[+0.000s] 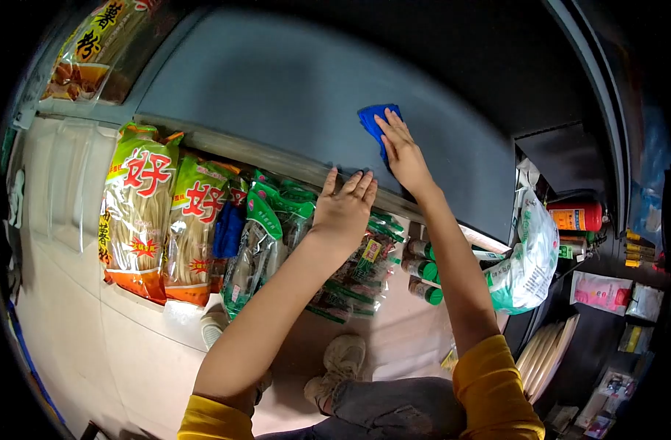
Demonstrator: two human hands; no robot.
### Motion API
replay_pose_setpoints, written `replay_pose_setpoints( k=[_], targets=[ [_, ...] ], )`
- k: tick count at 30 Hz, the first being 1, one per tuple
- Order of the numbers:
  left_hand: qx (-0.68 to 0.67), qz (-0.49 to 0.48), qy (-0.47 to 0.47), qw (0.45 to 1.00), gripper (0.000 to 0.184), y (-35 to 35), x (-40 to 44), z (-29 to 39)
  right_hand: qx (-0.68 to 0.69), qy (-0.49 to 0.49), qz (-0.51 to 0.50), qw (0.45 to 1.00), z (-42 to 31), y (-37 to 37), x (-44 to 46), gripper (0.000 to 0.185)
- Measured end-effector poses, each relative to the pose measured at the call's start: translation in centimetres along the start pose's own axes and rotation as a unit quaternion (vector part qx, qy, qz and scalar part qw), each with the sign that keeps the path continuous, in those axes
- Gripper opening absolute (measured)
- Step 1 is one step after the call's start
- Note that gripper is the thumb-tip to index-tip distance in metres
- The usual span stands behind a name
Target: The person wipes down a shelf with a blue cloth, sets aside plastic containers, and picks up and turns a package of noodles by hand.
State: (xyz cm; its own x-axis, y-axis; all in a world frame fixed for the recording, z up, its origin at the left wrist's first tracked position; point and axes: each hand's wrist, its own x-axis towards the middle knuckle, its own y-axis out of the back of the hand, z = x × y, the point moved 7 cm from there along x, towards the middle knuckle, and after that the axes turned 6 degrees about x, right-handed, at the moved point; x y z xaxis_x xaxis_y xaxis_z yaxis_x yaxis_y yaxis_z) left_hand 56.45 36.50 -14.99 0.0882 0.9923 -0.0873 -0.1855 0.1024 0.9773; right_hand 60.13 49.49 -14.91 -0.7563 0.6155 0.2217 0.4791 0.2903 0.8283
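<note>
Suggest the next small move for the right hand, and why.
Probably slide the crumpled blue cloth leftward across the flat grey panel: the right hand holds it there, and the left hand is at the near edge, apparently out of that path.

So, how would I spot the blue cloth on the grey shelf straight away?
Find the broad grey shelf across the upper view. Right of its middle, the person's right hand lies over part of a blue cloth. It's the only blue thing on that shelf, unlike the blue item lower down, beside the noodle bags.
</note>
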Motion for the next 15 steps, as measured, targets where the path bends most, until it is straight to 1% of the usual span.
replay_pose_setpoints(
  k=[3, 5, 6, 8, 9, 10, 13, 15],
  targets=[
    [-0.017, 0.007, -0.001, 1.000, 0.047, 0.5, 0.0, -0.2, 0.027, -0.005, 0.027, 0.999, 0.8, 0.9, -1.1, 0.036],
    [-0.003, -0.015, -0.006, 1.000, 0.050, 0.7, -0.2, 0.0, 0.003, -0.068, 0.083, 0.994, 2.7, 2.2, -2.8, 0.040],
    [-0.001, -0.014, -0.010, 1.000, 0.050, 0.8, -0.2, 0.1, 0.002, -0.069, 0.087, 0.994, 3.2, 2.7, -3.5, 0.040],
    [0.002, -0.031, -0.004, 0.999, 0.055, 0.7, -0.2, 0.0, -0.013, -0.109, 0.122, 0.986, 5.0, 4.2, -5.1, 0.040],
    [0.004, -0.030, -0.008, 1.000, 0.055, 0.7, -0.1, 0.0, -0.018, -0.106, 0.144, 0.984, 5.6, 4.9, -5.7, 0.040],
    [0.000, -0.034, -0.009, 0.999, 0.056, 0.6, -0.1, -0.1, -0.019, -0.131, 0.162, 0.978, 6.4, 5.4, -6.5, 0.041],
    [-0.004, -0.041, -0.012, 0.999, 0.057, 0.5, -0.2, 0.0, -0.021, -0.142, 0.167, 0.975, 7.5, 6.6, -8.3, 0.042],
    [-0.001, -0.045, -0.013, 0.999, 0.056, 0.6, -0.2, 0.0, -0.012, -0.153, 0.147, 0.977, 8.1, 7.0, -9.1, 0.042]
  ],
)
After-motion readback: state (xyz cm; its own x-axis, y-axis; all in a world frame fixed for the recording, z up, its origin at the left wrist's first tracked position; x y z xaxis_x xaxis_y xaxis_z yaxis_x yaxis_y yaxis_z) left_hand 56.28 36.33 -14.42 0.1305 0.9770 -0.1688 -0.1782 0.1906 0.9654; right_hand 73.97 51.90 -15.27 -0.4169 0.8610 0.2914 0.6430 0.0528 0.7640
